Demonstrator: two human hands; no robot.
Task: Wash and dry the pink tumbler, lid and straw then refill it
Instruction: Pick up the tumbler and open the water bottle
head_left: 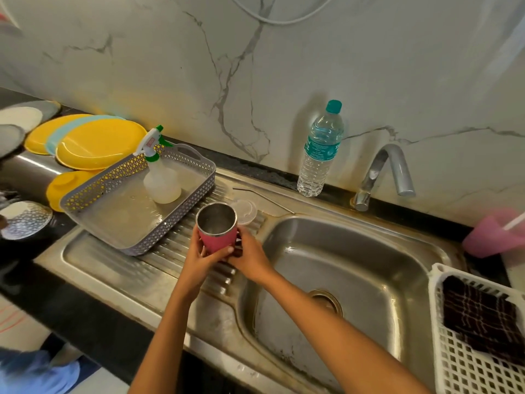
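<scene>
The pink tumbler (218, 237), steel inside and without its lid, is held upright above the ribbed drainboard (176, 251). My left hand (203, 258) grips its lower left side. My right hand (248, 255) grips its lower right side and base. The clear lid (245, 211) lies flat on the drainboard just behind the tumbler. A thin metal straw (264, 199) lies on the sink ledge behind the lid. A capped water bottle (321, 150) stands by the wall.
A grey lattice tray (113, 223) with a spray bottle (160, 177) sits on the drainboard at left. Yellow plates (96, 143) lie beyond it. The sink basin (341, 280) and tap (383, 172) are at right. A white basket (454, 365) holds a dark checked cloth (483, 317); a pink cup (491, 237) stands behind.
</scene>
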